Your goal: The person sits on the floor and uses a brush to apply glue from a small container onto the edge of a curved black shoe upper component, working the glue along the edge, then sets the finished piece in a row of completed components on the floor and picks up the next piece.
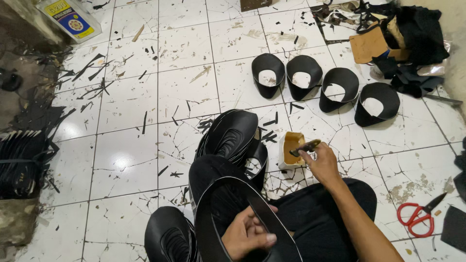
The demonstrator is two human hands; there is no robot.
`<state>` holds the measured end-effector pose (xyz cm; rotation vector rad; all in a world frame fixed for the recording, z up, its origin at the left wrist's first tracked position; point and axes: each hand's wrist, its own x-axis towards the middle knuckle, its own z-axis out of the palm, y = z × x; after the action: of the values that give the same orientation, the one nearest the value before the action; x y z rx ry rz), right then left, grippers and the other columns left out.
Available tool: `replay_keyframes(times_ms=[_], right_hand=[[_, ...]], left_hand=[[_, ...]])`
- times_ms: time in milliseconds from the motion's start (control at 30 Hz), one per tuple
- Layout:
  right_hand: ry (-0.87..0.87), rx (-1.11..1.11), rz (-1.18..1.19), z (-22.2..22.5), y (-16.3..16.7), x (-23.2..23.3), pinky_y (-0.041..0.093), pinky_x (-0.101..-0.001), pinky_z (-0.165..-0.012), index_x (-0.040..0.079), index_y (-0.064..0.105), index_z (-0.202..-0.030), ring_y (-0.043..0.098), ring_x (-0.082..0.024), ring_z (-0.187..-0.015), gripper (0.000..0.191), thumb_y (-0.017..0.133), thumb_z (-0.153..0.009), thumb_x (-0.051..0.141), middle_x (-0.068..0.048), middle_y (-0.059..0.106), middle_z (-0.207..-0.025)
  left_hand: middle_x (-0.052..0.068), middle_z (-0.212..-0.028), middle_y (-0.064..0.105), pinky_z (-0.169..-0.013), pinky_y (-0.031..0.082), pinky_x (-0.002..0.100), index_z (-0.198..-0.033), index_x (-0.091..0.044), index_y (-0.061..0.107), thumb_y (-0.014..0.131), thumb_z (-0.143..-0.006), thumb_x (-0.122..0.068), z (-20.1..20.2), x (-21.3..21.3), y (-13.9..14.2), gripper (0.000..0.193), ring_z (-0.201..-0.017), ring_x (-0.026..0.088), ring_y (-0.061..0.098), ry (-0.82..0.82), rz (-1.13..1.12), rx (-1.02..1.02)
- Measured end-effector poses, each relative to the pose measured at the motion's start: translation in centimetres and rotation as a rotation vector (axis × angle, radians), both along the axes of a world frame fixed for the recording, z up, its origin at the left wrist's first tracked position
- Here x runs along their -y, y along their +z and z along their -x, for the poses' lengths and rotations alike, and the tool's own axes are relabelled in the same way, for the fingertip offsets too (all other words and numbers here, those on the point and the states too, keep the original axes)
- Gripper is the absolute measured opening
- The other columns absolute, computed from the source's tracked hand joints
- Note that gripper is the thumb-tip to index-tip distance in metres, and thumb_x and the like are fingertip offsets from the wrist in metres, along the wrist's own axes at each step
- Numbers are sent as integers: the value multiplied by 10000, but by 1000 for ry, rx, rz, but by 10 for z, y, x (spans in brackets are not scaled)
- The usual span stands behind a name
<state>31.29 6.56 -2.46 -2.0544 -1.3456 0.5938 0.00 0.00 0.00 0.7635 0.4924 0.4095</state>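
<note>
My left hand (247,233) grips a curved black shoe upper (228,204) at the bottom centre, fingers inside its open rim. My right hand (320,162) holds a small dark brush (306,147) over a white glue pot (291,148) filled with yellowish glue on the floor. A stack of more black uppers (230,133) lies just beyond my left hand, and another black upper (167,235) rests at the lower left. Four black uppers (303,73) stand in a row further away on the tiles.
White cracked floor tiles (126,160) are strewn with black offcuts. Red-handled scissors (420,216) lie at the right. A pile of black material and brown card (398,39) sits top right, a yellow-and-white can (70,19) top left, and black strips (22,160) at the left.
</note>
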Motion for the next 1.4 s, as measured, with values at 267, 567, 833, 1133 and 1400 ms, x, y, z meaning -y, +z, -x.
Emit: replay_keyframes(times_ms=[267, 567, 833, 1133, 1400], right_hand=[[165, 398, 94, 22, 13, -14, 385, -374, -882, 96, 774, -910, 549, -227, -932, 133, 760, -852, 214, -68, 709, -824], [120, 34, 43, 13, 46, 16, 492, -383, -861, 66, 733, -1000, 673, -225, -898, 198, 679, -933, 244, -79, 718, -878], [308, -227, -362, 47, 85, 36, 524, -356, -864, 21, 717, -1044, 683, -215, -946, 205, 644, -963, 195, -108, 708, -968], [420, -28, -350, 52, 103, 32, 438, -400, -900, 35, 701, -1012, 546, -261, -993, 239, 589, -966, 242, -108, 625, -976], [407, -54, -375, 47, 92, 59, 455, -390, -948, 78, 689, -1009, 593, -239, -1021, 186, 580, -963, 221, -83, 658, -989]], left_hand=[[64, -909, 610, -609, 430, 227, -1260, 58, 577, 677, -915, -25, -6, -14, -16, 368, -691, 76, 539, 94, 52, -199], [42, -979, 652, -671, 511, 210, -1316, -49, 542, 624, -896, -45, -35, -58, -3, 428, -761, 44, 596, 323, 39, -216], [55, -1035, 632, -599, 433, 188, -1342, 13, 535, 638, -916, -20, -44, -57, 13, 440, -727, 21, 541, 289, -60, -139], [66, -947, 579, -516, 381, 185, -1363, 30, 519, 640, -946, -19, -42, -58, 0, 436, -619, 12, 468, 314, -97, -42], [114, -1179, 648, -897, 573, 287, -1312, -10, 499, 599, -931, -29, -42, -64, -1, 395, -1032, 146, 671, 567, -7, 67]])
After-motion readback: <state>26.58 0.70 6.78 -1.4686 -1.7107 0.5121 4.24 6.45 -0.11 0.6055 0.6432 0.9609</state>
